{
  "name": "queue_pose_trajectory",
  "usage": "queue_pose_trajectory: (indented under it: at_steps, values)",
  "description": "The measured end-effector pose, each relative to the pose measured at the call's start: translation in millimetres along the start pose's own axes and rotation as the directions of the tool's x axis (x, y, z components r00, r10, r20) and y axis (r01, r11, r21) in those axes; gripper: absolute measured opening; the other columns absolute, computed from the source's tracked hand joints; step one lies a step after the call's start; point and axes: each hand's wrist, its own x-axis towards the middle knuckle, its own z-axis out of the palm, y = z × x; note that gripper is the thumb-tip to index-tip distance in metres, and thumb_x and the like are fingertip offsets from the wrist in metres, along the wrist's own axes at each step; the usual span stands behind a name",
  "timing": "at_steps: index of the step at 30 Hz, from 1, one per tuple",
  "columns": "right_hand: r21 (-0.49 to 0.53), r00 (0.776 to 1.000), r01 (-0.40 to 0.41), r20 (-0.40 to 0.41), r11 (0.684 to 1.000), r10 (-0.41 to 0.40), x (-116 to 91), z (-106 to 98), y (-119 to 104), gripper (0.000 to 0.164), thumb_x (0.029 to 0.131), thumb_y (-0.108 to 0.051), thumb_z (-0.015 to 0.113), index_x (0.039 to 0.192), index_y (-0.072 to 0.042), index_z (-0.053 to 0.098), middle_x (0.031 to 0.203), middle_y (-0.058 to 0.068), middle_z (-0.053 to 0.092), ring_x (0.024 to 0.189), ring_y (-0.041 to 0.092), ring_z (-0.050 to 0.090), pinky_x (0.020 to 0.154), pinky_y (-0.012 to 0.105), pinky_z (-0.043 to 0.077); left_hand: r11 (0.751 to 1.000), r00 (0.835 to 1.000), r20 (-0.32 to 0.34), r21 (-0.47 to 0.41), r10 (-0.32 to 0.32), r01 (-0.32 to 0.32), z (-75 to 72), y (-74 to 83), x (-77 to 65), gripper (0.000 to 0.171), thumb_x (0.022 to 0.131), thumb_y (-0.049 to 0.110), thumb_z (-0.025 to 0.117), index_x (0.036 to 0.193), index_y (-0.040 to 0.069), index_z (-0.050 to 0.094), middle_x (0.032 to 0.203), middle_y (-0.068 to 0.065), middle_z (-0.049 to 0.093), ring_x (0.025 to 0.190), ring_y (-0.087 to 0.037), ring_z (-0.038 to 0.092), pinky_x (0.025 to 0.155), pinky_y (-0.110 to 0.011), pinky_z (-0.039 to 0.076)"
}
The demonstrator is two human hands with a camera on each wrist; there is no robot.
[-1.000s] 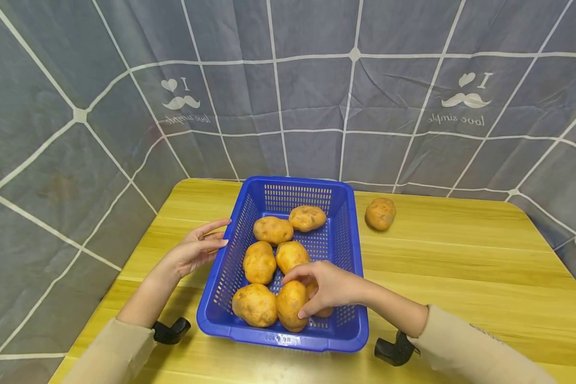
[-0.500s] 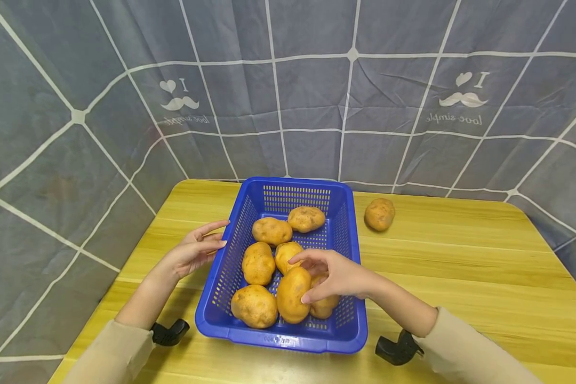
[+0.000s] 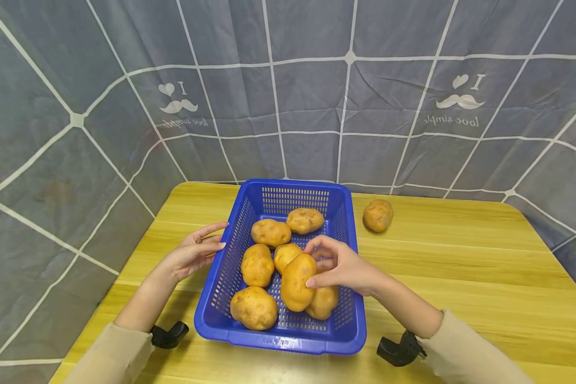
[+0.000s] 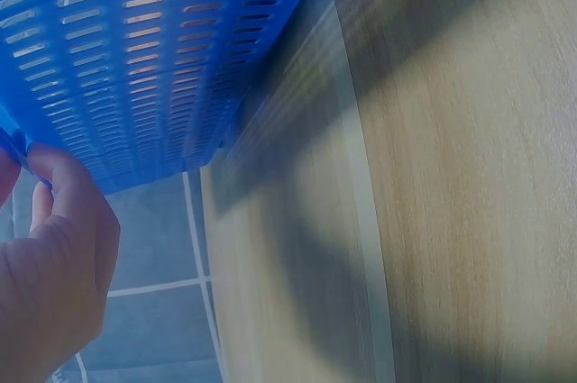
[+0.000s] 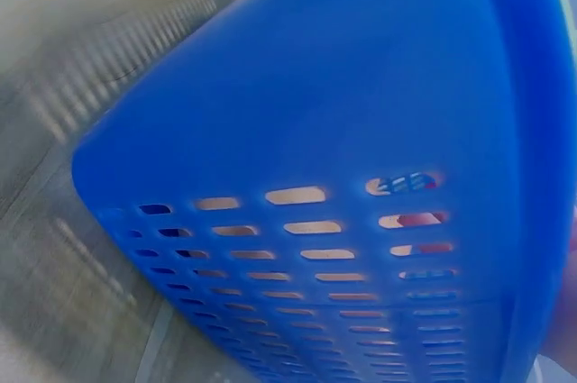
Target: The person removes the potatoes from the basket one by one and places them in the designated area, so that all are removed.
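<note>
A blue plastic basket (image 3: pixel 280 341) with slotted walls stands on the table, holding several yellow-brown potatoes. My right hand (image 3: pixel 343 269) grips one potato (image 3: pixel 297 282) between thumb and fingers, tilted over the basket's near right part. Partly hidden under that hand is another potato (image 3: pixel 323 304). At the left rim my left hand (image 3: pixel 192 256) holds the basket, and the left wrist view shows the thumb and a finger of the hand (image 4: pixel 63 248) on either side of the rim. The right wrist view has mostly the basket's outer wall (image 5: pixel 297 104).
A single potato (image 3: pixel 378 215) lies on the wooden table (image 3: pixel 461 266), right of the basket's far end. Grey curtain (image 3: pixel 307 96) with white lines hangs behind the table and along its sides. Near left in the basket sits a large potato (image 3: pixel 254 308).
My right hand has raised the potato from the basket's near end and shifted it slightly away and to the right, tilting it. The left hand stays at the rim.
</note>
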Motion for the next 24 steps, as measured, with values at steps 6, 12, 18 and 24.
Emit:
queue_pose_trajectory:
  at_steps: [6, 12, 18, 24]
  values:
    - [0.069, 1.0, -0.007, -0.023, 0.998, 0.008, -1.0, -3.4, 0.0, 0.045, 0.074, 0.001, 0.074, 0.11, -0.008, 0.048, 0.101, 0.011, 0.058, 0.088, 0.025, 0.065, 0.075, 0.036, 0.056, 1.0, 1.0, -0.014, 0.008, -0.004, 0.004, 1.1, 0.3, 0.1, 0.04, 0.089, -0.012, 0.051, 0.116, 0.016, 0.058, 0.107, -0.008, 0.062, 0.094, -0.018, 0.064, 0.08, -0.029, 0.055]
    - [0.05, 0.998, 0.003, -0.064, 0.999, 0.0, -1.2, -4.7, -2.1, 0.046, 0.074, -0.001, 0.074, 0.113, -0.004, 0.048, 0.103, 0.01, 0.058, 0.084, 0.021, 0.064, 0.074, 0.033, 0.055, 1.0, 1.0, -0.012, 0.003, -0.004, 0.004, 0.7, 0.2, 0.9, 0.04, 0.089, -0.012, 0.05, 0.115, 0.016, 0.058, 0.107, -0.009, 0.063, 0.093, -0.018, 0.064, 0.08, -0.029, 0.055]
    - [0.059, 0.996, 0.03, -0.086, 0.998, -0.025, -2.3, -6.2, -3.4, 0.045, 0.076, -0.002, 0.073, 0.114, -0.005, 0.049, 0.102, 0.01, 0.06, 0.085, 0.02, 0.064, 0.075, 0.033, 0.055, 1.0, 1.0, -0.014, -0.007, -0.003, 0.003, 1.4, -0.1, 1.4, 0.039, 0.089, -0.013, 0.05, 0.116, 0.015, 0.057, 0.106, -0.009, 0.062, 0.092, -0.018, 0.064, 0.08, -0.028, 0.055]
    - [0.079, 0.991, 0.039, -0.128, 0.996, -0.029, -3.4, -10.0, -5.2, 0.043, 0.079, -0.002, 0.069, 0.118, -0.006, 0.049, 0.102, 0.009, 0.058, 0.079, 0.015, 0.061, 0.068, 0.026, 0.054, 1.0, 1.0, -0.022, -0.019, -0.005, 0.004, 1.2, -0.6, 1.9, 0.039, 0.089, -0.013, 0.048, 0.116, 0.015, 0.057, 0.106, -0.009, 0.062, 0.091, -0.019, 0.064, 0.078, -0.029, 0.055]
